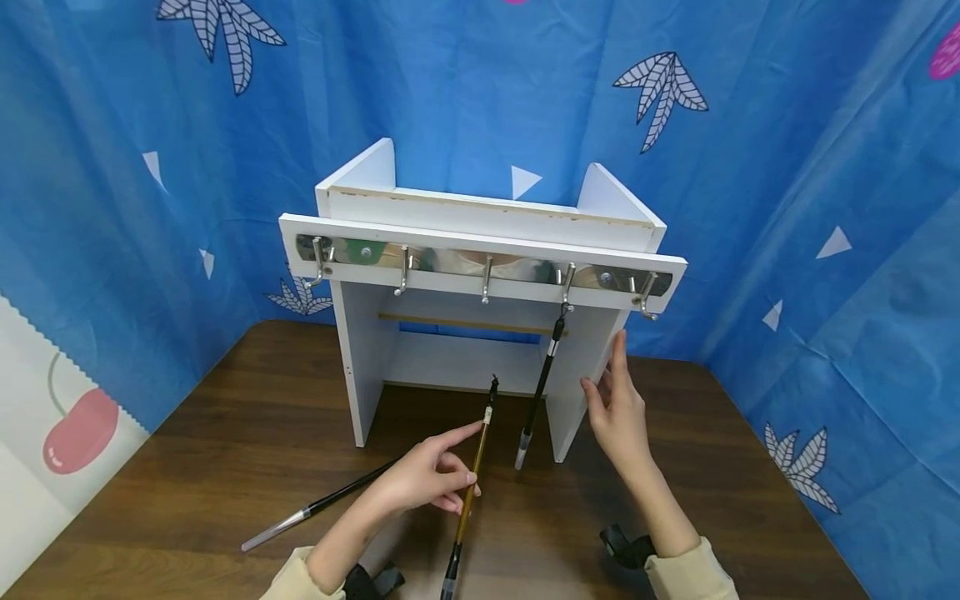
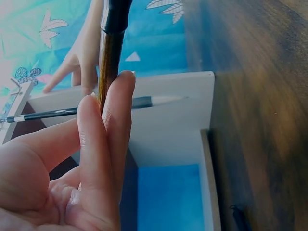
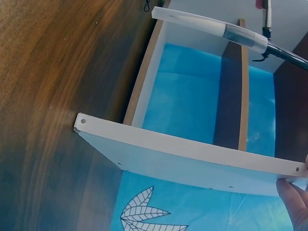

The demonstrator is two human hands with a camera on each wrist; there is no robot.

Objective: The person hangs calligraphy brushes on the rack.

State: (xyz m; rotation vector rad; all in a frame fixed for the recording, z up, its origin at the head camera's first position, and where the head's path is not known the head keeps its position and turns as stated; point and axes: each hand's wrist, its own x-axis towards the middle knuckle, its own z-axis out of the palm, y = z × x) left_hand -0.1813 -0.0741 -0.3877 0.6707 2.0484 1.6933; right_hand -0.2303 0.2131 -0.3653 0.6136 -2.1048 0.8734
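Observation:
In the head view my left hand (image 1: 431,479) pinches a brown-handled calligraphy brush (image 1: 480,450) between thumb and fingers, its index finger stretched forward. This brush slants, with its loop end up towards the white hook rack (image 1: 487,227) and its dark end low. My right hand (image 1: 618,412) touches the rack's right side panel (image 1: 581,367) with extended fingers. A black calligraphy brush (image 1: 551,354) hangs by its loop from the fourth hook (image 1: 567,283), its clear-capped tip (image 3: 192,21) pointing down. Another capped black brush (image 1: 322,502) lies on the table, partly behind my left wrist.
The rack stands on a dark wooden table (image 1: 187,433); its hook strip (image 1: 450,260) juts out at the front. A blue patterned curtain (image 1: 480,83) hangs behind and along the sides. Black straps (image 1: 626,546) are on both wrists.

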